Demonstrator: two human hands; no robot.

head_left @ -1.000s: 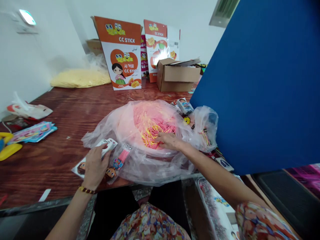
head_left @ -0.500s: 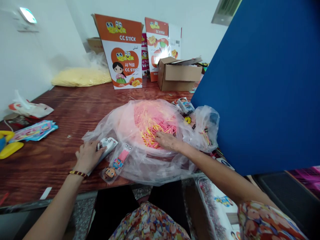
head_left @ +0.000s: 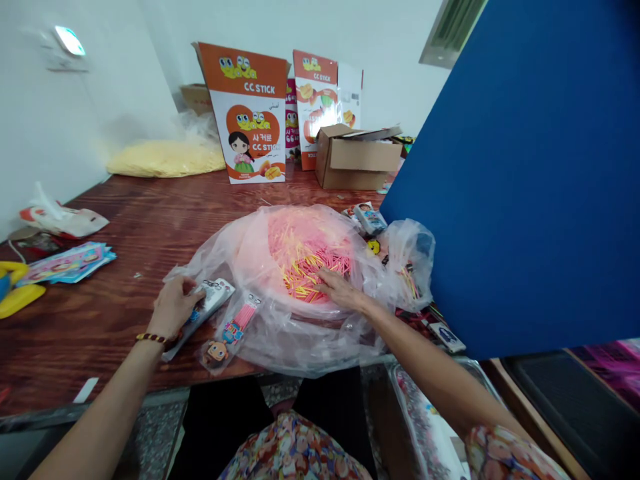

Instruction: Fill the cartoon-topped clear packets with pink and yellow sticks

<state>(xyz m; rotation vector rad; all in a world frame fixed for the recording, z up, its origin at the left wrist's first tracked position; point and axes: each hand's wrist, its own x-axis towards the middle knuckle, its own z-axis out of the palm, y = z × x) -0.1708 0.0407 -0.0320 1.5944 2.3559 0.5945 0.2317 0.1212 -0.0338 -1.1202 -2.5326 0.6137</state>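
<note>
A clear plastic bag [head_left: 250, 257], spread wide on the table, holds a heap of thin pink and yellow sticks [head_left: 305, 267]. My right hand [head_left: 343, 292] lies at the heap's near right side, its fingers stretched onto the sticks and holding none that I can see. On the left, my left hand [head_left: 173, 308] has its fingers bent and pressed on the upper packet of a stack of printed clear packets [head_left: 215, 293]. Beside that stack, a single packet [head_left: 233, 333] with pink sticks and a cartoon face inside lies on the bag's edge.
Behind stand printed cartons [head_left: 255, 113] and an open brown box [head_left: 363, 160]. A blue panel [head_left: 525, 180] rises on the right, near a small bag [head_left: 413, 257] with sticks. Leftward lie a tissue pack [head_left: 75, 222], blue printed sachets [head_left: 75, 262] and a yellow object [head_left: 20, 300].
My left hand's fingers have drawn in over the upper packet of the stack. My right hand has shifted slightly right on the sticks. The whole view has tilted a little.
</note>
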